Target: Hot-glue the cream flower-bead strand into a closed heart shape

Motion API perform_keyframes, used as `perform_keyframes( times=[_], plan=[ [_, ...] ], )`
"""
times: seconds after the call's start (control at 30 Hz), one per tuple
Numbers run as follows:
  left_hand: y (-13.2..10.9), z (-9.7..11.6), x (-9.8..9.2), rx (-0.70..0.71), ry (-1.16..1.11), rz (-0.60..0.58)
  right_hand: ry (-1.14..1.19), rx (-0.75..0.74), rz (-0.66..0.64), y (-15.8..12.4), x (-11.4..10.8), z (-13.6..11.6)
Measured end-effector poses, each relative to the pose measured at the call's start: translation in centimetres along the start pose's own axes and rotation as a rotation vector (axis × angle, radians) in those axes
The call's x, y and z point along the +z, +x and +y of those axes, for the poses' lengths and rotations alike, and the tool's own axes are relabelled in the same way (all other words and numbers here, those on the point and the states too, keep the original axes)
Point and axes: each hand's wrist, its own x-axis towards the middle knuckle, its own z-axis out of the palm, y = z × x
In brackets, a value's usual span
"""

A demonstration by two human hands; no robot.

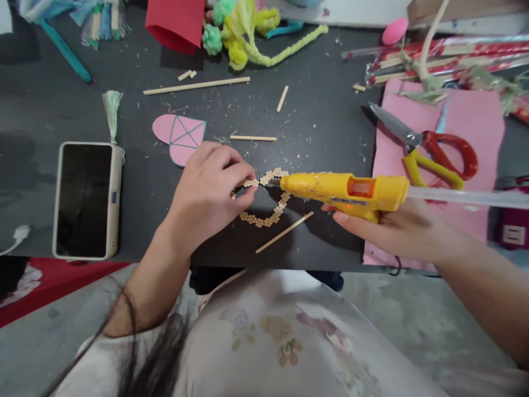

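My left hand (pixel 212 184) pinches one side of a heart-like outline made of small tan flower-shaped pieces (pixel 264 220), held over the dark table. My right hand (pixel 397 229) is wrapped round the handle of a yellow glue gun (pixel 330 187), with a clear glue stick (pixel 458 194) running out of its back. The gun's metal nozzle points left and meets the upper part of the outline, close to my left fingertips; whether it touches cannot be made out. Partly under my left hand lies a pink paper heart (pixel 182 135) with dark crossed lines. A thin wooden stick (pixel 284 232) rests just below the outline.
More wooden sticks (pixel 196 86) lie farther back. At left is a phone (pixel 85 201) with a tassel. Red-and-yellow scissors (pixel 427 146) rest on pink paper (pixel 475 127) at right. Yellow and green fuzzy craft pieces (pixel 248 38) and a red paper piece (pixel 176 22) are at the back.
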Motion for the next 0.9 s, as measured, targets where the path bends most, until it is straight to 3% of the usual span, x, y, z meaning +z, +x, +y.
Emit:
perform_keyframes(
  times=[0.2,0.43,0.9],
  plan=[
    [-0.1,-0.2,-0.4,0.057,-0.004,0.007,-0.007,0.016,-0.062,1.5,-0.5,-1.1],
    [-0.2,-0.2,-0.3,0.018,-0.045,-0.006,0.02,-0.024,-0.081,3.0,-0.7,-1.5],
    [-0.1,-0.5,-0.4,0.023,-0.076,-0.009,0.071,-0.063,-0.087,3.9,-0.3,-1.2]
  ],
)
